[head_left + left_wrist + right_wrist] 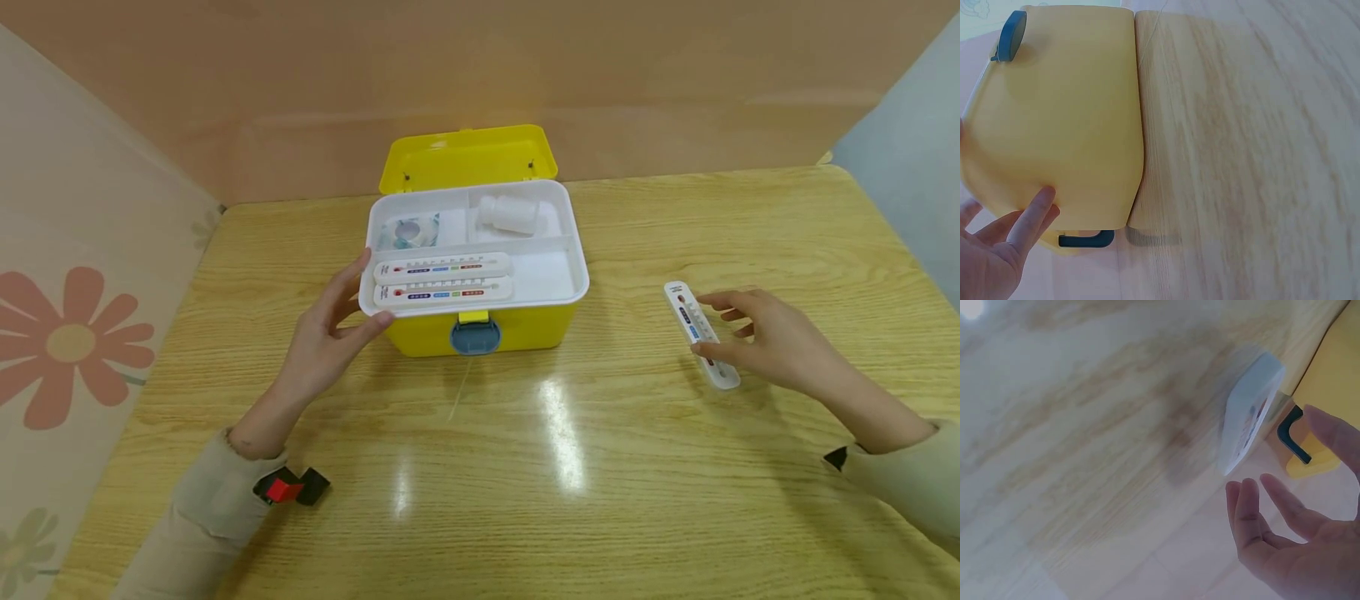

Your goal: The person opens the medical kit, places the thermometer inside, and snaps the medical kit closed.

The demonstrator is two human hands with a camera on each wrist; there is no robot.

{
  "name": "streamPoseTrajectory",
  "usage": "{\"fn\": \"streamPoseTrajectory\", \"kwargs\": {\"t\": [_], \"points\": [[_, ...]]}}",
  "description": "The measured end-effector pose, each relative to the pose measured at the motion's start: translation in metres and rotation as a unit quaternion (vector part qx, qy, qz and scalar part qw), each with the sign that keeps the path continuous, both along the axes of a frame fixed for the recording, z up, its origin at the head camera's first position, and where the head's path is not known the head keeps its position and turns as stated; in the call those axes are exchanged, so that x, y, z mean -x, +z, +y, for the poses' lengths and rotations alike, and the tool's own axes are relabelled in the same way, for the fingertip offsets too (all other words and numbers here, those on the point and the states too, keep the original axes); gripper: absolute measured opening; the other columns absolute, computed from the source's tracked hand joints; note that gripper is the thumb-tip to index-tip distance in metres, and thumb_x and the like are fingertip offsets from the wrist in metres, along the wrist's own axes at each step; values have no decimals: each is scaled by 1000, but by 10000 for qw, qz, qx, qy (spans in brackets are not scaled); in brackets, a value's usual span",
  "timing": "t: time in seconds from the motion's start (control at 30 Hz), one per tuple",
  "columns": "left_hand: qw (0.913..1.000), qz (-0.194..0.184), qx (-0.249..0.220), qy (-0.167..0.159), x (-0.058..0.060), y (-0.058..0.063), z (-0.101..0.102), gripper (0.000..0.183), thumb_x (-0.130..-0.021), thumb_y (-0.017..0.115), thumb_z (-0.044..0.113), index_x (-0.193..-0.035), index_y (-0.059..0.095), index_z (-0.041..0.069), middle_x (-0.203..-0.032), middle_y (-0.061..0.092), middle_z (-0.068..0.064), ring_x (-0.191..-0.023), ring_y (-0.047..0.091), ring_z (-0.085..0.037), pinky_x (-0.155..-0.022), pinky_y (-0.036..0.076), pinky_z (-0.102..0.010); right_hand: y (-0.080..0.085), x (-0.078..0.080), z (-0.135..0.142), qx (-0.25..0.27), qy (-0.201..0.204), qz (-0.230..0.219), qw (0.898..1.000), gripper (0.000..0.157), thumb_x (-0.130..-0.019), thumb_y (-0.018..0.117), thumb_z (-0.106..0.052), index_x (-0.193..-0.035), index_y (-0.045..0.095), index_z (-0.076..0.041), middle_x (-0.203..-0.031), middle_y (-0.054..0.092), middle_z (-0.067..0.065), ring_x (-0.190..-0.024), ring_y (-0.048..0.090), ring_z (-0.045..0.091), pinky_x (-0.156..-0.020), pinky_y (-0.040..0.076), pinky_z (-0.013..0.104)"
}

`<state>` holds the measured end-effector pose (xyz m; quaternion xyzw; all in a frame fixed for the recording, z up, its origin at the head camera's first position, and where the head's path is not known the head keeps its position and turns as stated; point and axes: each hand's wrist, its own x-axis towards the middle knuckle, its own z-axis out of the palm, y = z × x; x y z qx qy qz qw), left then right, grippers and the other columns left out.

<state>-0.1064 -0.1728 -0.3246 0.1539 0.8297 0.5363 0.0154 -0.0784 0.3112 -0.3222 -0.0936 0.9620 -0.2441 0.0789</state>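
In the head view, my left hand [322, 337] rests at the left front corner of a yellow box [420, 337], thumb by the front rim, fingers along the side. A white divided tray [553, 271] fills the box top. Two white thermometers lie in its front compartment, an upper one [442, 265] and a lower one [446, 291]. A third thermometer [693, 321] is on the table to the right. My right hand [780, 337] reaches over it, thumb and fingers spread to either side. The right wrist view shows a gap between those fingers [1285, 506] and the thermometer [1250, 412].
The yellow lid [468, 158] stands open behind the box. A white bottle [510, 214] lies in the tray's rear right compartment, and a clear packet with a round roll [408, 232] at rear left. A grey-blue latch [476, 337] hangs at the front. Walls border the wooden table [487, 483].
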Motion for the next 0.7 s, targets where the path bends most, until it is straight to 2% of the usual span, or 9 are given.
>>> {"fn": "streamPoseTrajectory", "kwargs": {"t": [0.13,0.33,0.7], "points": [[10000,27,49,-18,0,1,0,72,-93,63,11,-152,26,31,-150,37,-13,-129,46,-40,-78,54,-16,-3,-1,1,-11,7,-190,9998,67,-83,75,-20,-135,45,9,-123,49,35,-105,51,47,-80,50,59],[10000,25,77,-14,0,1,0,72,-93,63,12,-152,26,31,-150,37,-13,-128,46,-40,-78,54,-15,-4,-2,2,-119,21,-324,9994,72,-82,76,-22,-135,43,13,-120,51,37,-103,54,49,-80,50,59],[10000,27,-14,-18,0,0,0,72,-93,63,11,-152,27,31,-150,38,-12,-128,47,-39,-77,54,-16,-8,-6,3,-446,50,-446,9980,83,-79,79,-29,-136,39,15,-112,54,37,-94,59,44,-72,54,51]]}}
